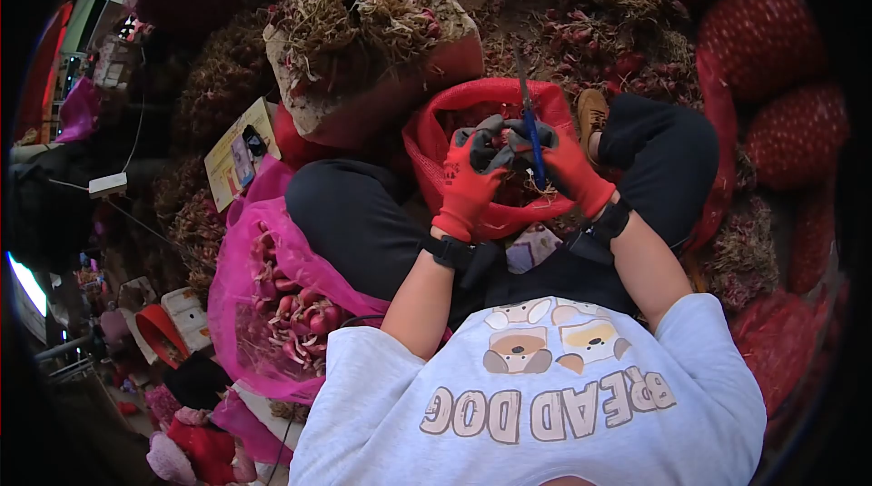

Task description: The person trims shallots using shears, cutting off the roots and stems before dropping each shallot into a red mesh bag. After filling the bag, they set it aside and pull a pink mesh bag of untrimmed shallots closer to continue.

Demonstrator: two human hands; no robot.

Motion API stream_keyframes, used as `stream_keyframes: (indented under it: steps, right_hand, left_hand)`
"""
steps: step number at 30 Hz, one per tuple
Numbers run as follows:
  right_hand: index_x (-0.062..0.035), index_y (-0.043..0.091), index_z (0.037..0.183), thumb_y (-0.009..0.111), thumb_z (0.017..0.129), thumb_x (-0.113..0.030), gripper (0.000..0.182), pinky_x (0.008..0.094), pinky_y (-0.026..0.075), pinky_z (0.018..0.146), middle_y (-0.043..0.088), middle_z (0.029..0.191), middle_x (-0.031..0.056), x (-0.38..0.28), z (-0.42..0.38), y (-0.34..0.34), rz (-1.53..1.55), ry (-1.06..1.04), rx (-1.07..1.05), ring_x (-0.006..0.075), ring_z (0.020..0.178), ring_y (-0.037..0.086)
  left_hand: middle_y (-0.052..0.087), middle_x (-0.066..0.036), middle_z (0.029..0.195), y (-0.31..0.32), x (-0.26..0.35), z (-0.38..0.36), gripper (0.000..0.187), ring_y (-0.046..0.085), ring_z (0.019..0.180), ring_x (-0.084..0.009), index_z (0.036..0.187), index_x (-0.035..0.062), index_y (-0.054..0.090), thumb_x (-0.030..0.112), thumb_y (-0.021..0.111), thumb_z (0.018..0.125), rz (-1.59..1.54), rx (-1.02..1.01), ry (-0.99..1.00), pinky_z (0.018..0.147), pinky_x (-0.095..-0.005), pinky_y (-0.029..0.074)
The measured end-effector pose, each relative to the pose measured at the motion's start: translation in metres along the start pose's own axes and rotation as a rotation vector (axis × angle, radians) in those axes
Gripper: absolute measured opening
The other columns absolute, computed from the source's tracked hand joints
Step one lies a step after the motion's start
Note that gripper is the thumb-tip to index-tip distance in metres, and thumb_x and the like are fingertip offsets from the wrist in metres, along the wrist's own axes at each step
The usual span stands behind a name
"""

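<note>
Both my hands wear red gloves with dark grey palms and fingers, held close together over an open red mesh sack (425, 145) between my legs. In my right hand (565, 163) is a knife (534, 136) with a blue handle, its narrow blade pointing up and away from me. The fingers of my left hand (472, 177) are curled in against those of the right; whatever they pinch is hidden. Reddish shallots and dry scraps show dimly inside the sack.
A pink mesh bag (232, 295) of trimmed shallots (304, 318) stands by my left leg. Ahead is a pale box (391, 91) heaped with dry-topped shallot bunches (354, 23). More bunches (618, 32) lie beyond the sack; full red sacks (763, 36) line the right.
</note>
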State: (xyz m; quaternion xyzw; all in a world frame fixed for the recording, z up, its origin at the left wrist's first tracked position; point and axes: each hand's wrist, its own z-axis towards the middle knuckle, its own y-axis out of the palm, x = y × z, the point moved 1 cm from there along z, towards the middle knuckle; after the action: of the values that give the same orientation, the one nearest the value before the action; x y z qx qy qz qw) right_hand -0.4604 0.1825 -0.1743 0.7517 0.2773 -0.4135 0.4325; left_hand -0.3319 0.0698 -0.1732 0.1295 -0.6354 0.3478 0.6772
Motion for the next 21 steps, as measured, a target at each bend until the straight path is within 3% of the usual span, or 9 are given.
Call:
stream_keyframes:
  steps: [4, 7, 10, 13, 16, 19, 21]
  right_hand:
    - [0.0005, 0.056, 0.116, 0.063, 0.084, -0.01, 0.035, 0.0244, 0.05, 0.082, 0.063, 0.104, 0.0062, 0.013, 0.007, -0.015, -0.031, 0.029, -0.028, 0.0124, 0.093, 0.062]
    - [0.0012, 0.057, 0.114, 0.061, 0.085, -0.011, 0.031, 0.0254, 0.052, 0.078, 0.064, 0.101, 0.0074, 0.01, 0.004, -0.012, 0.115, 0.077, 0.011, 0.0136, 0.089, 0.063]
    - [0.0016, 0.056, 0.113, 0.058, 0.088, -0.014, 0.03, 0.0268, 0.054, 0.071, 0.064, 0.099, 0.0078, 0.013, 0.007, -0.024, 0.285, 0.039, -0.011, 0.0148, 0.084, 0.064]
    - [0.0018, 0.055, 0.114, 0.055, 0.09, -0.017, 0.03, 0.0278, 0.055, 0.066, 0.064, 0.097, 0.0081, 0.003, 0.003, -0.026, 0.37, 0.03, 0.03, 0.0154, 0.08, 0.065]
    - [0.0001, 0.057, 0.112, 0.057, 0.089, -0.016, 0.028, 0.0279, 0.055, 0.064, 0.065, 0.095, 0.008, -0.003, 0.001, -0.022, 0.363, 0.039, 0.089, 0.0153, 0.077, 0.065]
    - [-0.0008, 0.06, 0.109, 0.059, 0.088, -0.015, 0.025, 0.0268, 0.054, 0.063, 0.065, 0.092, 0.0067, -0.004, -0.004, -0.016, 0.22, 0.013, 0.095, 0.0141, 0.075, 0.064]
    - [-0.0011, 0.061, 0.107, 0.06, 0.087, -0.015, 0.024, 0.0259, 0.053, 0.063, 0.065, 0.09, 0.0054, 0.0, -0.003, -0.016, 0.081, -0.018, 0.071, 0.013, 0.075, 0.064]
  left_hand:
    - [0.057, -0.01, 0.096, -0.001, -0.002, 0.0, 0.032, 0.061, 0.086, -0.0227, 0.1, 0.0014, 0.062, -0.003, 0.066, 0.069, -0.065, 0.023, 0.068, 0.077, -0.0295, 0.048]
    - [0.059, -0.01, 0.09, -0.005, -0.01, 0.0, 0.024, 0.061, 0.085, -0.021, 0.096, -0.0022, 0.061, -0.006, 0.059, 0.072, -0.371, -0.02, -0.194, 0.078, -0.0284, 0.047]
    - [0.062, -0.008, 0.089, -0.004, -0.016, -0.004, 0.02, 0.059, 0.089, -0.0167, 0.095, -0.001, 0.06, -0.005, 0.053, 0.077, -0.35, -0.078, -0.287, 0.079, -0.0275, 0.046]
    - [0.06, -0.01, 0.093, -0.005, -0.014, -0.005, 0.027, 0.061, 0.09, -0.0219, 0.099, -0.0014, 0.06, -0.007, 0.057, 0.072, -0.131, -0.116, -0.137, 0.079, -0.0293, 0.048]
    - [0.058, -0.011, 0.1, -0.005, 0.006, 0.001, 0.033, 0.061, 0.093, -0.0254, 0.101, 0.003, 0.06, -0.005, 0.063, 0.069, 0.195, 0.112, 0.025, 0.079, -0.0331, 0.049]
    - [0.056, -0.012, 0.105, -0.012, 0.024, 0.009, 0.037, 0.059, 0.093, -0.031, 0.102, 0.007, 0.062, 0.0, 0.07, 0.066, 0.071, 0.007, 0.071, 0.079, -0.0379, 0.049]
    - [0.057, -0.013, 0.102, -0.014, 0.013, 0.007, 0.037, 0.059, 0.092, -0.0325, 0.101, 0.0074, 0.062, 0.004, 0.071, 0.065, 0.187, -0.137, 0.143, 0.077, -0.0387, 0.049]
